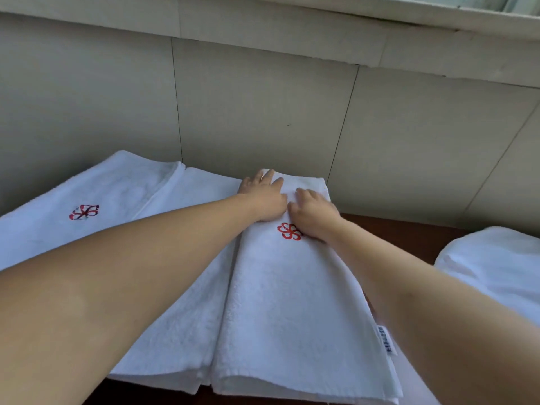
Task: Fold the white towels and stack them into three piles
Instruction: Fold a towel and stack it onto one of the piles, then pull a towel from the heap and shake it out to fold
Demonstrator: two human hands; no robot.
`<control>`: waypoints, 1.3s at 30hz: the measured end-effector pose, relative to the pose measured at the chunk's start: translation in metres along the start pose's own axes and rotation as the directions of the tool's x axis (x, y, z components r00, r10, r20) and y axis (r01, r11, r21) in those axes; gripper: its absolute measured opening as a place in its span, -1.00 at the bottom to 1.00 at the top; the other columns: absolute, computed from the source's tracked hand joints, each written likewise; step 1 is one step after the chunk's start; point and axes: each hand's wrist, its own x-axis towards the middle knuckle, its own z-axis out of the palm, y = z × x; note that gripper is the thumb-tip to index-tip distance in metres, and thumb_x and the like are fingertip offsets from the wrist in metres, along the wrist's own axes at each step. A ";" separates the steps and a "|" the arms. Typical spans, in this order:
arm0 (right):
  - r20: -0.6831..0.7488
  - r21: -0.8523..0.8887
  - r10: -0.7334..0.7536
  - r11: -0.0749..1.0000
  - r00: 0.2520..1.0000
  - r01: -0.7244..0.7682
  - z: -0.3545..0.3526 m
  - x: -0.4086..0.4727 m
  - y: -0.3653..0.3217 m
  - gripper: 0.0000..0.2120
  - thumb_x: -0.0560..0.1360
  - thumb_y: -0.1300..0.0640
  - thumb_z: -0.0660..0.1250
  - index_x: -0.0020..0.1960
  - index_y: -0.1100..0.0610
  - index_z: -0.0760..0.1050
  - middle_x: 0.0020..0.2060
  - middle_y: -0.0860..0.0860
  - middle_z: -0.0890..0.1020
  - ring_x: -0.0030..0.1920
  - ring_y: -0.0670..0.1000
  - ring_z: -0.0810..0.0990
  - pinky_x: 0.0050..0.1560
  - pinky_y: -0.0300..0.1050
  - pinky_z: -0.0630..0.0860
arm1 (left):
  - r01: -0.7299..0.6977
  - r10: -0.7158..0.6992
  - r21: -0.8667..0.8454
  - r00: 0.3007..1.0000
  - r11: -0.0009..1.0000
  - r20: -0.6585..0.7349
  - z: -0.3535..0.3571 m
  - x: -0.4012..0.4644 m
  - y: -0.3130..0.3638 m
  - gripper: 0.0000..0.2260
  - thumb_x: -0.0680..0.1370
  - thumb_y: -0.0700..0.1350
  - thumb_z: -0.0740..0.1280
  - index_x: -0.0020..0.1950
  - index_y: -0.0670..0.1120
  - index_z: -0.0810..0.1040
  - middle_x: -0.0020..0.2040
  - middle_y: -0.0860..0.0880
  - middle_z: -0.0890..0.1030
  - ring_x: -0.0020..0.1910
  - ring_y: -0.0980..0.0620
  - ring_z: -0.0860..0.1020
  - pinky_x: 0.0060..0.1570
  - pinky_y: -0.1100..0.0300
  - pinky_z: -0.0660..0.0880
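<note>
Folded towel (295,290) was being pressed flat at its far end by left hand (263,197) and right hand (314,214), fingers spread, nothing gripped; next towel probably needed fetching.

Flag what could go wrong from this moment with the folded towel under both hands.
1. Both the left hand and the right hand press only the far end of the folded towel; its near edge overhangs the table and may sag or slip.
2. It overlaps the neighbouring towel pile, so piles may merge.
</note>
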 end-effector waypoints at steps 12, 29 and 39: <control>0.131 -0.067 0.127 0.991 0.983 -0.119 0.016 -0.010 0.005 -0.43 0.64 -0.21 -0.11 0.63 -0.14 0.00 0.65 0.00 0.03 0.63 0.07 -0.05 0.57 0.22 -0.02 | 0.058 -0.053 -0.047 0.993 0.997 0.102 0.024 -0.022 0.005 -0.48 0.70 0.13 -0.11 0.67 0.10 -0.03 0.68 -0.04 -0.08 0.64 -0.12 -0.16 0.58 -0.16 -0.12; 0.174 -0.043 0.087 0.996 0.981 -0.081 -0.047 -0.256 0.004 -0.43 0.69 -0.16 0.00 0.65 -0.01 0.06 0.60 0.09 0.19 0.58 0.16 0.15 0.54 0.14 0.15 | -0.112 0.112 -0.004 0.990 0.994 0.091 -0.001 -0.256 0.073 -0.49 0.70 0.16 -0.09 0.66 0.10 0.05 0.67 -0.02 0.05 0.63 -0.12 0.03 0.56 -0.20 -0.07; 0.093 -0.126 0.143 0.983 0.985 -0.131 -0.117 -0.321 0.067 -0.39 0.65 -0.05 0.16 0.64 0.05 0.10 0.59 0.08 0.22 0.58 0.14 0.16 0.52 0.12 0.21 | -0.336 0.337 -0.055 0.942 0.940 0.008 -0.033 -0.279 0.192 -0.47 0.65 0.13 0.15 0.62 0.04 0.21 0.63 -0.01 0.19 0.58 -0.10 0.18 0.52 -0.13 0.14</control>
